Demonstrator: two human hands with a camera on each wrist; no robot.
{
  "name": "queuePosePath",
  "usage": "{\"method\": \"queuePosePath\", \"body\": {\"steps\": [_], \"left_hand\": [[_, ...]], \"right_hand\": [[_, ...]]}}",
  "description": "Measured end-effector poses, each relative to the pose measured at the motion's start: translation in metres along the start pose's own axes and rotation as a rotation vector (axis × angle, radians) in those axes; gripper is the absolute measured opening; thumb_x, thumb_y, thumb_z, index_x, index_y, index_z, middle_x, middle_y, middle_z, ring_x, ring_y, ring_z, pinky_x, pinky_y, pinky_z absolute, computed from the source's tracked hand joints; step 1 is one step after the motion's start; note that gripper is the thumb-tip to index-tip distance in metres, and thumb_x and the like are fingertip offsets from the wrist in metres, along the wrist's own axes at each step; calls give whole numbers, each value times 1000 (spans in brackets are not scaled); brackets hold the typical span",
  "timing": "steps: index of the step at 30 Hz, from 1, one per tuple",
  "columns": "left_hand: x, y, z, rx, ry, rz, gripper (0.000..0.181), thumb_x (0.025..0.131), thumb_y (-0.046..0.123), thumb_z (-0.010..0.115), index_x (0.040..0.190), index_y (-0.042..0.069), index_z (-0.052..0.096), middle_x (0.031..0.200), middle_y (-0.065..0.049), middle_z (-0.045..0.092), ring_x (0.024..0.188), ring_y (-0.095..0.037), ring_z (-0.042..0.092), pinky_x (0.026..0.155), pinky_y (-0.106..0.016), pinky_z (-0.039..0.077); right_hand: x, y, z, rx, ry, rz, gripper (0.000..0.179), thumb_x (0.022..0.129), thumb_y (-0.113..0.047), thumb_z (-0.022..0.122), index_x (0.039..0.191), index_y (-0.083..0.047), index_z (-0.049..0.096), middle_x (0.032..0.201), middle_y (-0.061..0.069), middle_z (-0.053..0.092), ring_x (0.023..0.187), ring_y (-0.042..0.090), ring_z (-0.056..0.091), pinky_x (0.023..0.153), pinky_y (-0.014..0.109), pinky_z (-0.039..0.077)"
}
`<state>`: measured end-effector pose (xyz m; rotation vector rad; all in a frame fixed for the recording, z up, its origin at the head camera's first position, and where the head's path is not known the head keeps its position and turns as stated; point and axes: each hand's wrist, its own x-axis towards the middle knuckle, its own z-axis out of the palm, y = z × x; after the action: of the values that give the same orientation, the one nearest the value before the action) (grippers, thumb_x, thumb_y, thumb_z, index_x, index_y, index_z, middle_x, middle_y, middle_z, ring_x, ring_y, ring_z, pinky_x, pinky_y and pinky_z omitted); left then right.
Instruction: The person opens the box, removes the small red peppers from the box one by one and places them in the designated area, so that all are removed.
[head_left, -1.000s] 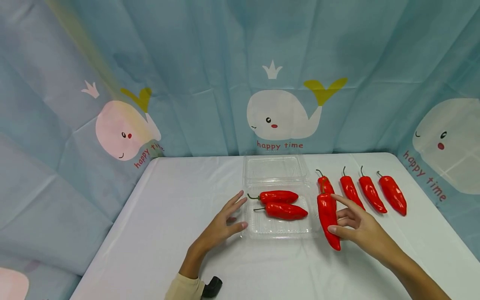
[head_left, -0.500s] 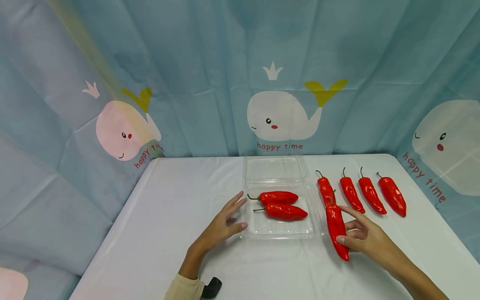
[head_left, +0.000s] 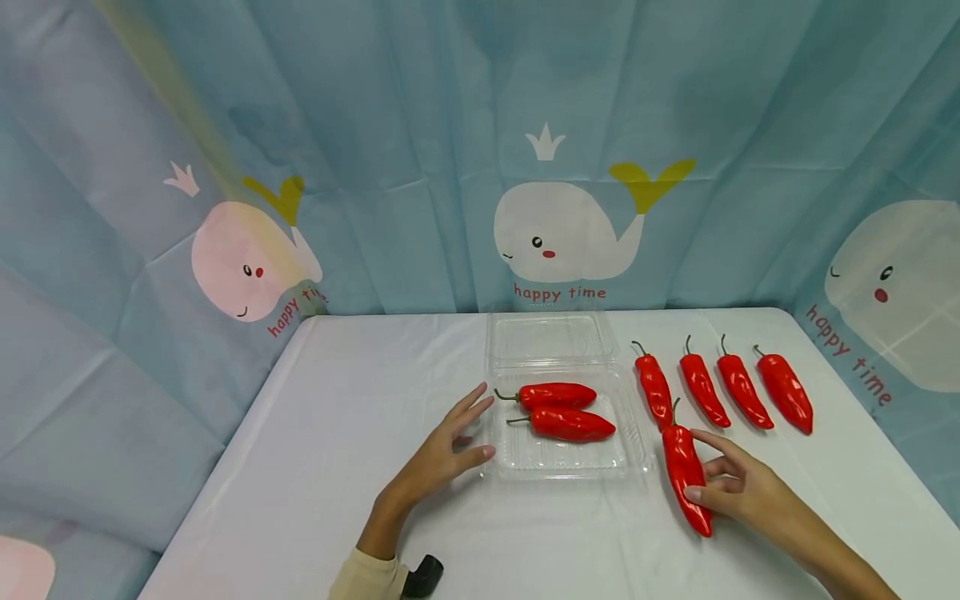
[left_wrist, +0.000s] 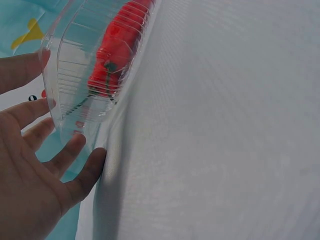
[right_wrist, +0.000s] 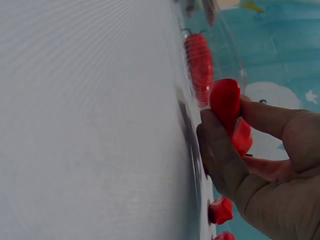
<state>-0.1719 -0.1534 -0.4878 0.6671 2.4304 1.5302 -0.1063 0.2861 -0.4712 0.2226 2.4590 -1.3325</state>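
My right hand [head_left: 742, 486] holds a red chili pepper [head_left: 684, 475] between thumb and fingers, right of the clear plastic container [head_left: 558, 464]. Its green stem points away from me, and its stem end overlaps the tip of another red pepper [head_left: 652, 385] behind it. In the right wrist view the held pepper [right_wrist: 225, 100] shows end-on between thumb and fingertips. My left hand [head_left: 438, 457] has its fingers spread at the container's left side; in the left wrist view its fingertips [left_wrist: 75, 142] are at the clear wall. Two red peppers [head_left: 573, 423] lie sideways inside, stems to the left.
The container's hinged lid [head_left: 551, 337] lies folded back toward the curtain [head_left: 420, 242]. More red peppers [head_left: 742, 392] lie in a row at the right on the white tablecloth [head_left: 315, 467]. A black object [head_left: 424, 576] sits by my left sleeve [head_left: 367, 577].
My right hand has brought its pepper toward me and slightly right, away from the container and lower over the cloth. The left hand and the peppers in the container have stayed put.
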Motion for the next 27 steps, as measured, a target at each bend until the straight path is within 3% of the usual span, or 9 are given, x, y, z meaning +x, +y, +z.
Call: {"method": "queuePosePath", "body": {"steps": [17,27], "left_hand": [[0,0,0,-2,-1,16,75,99,21,71,166,14,37,179,0,16,161,-36,26,115,-61,46],[0,1,-1,-3,-4,22,75,99,20,70,166,13,37,179,0,16,160,-36,26,115,-61,46]], "right_hand": [[-1,7,1,17,-53,22,93,95,-30,80,165,-1,26,107,11,62,86,21,68,74,29,64],[0,4,5,-64,-32,34,92,93,-31,82,161,5,31,101,9,62,76,20,67,70,32,64]]}}
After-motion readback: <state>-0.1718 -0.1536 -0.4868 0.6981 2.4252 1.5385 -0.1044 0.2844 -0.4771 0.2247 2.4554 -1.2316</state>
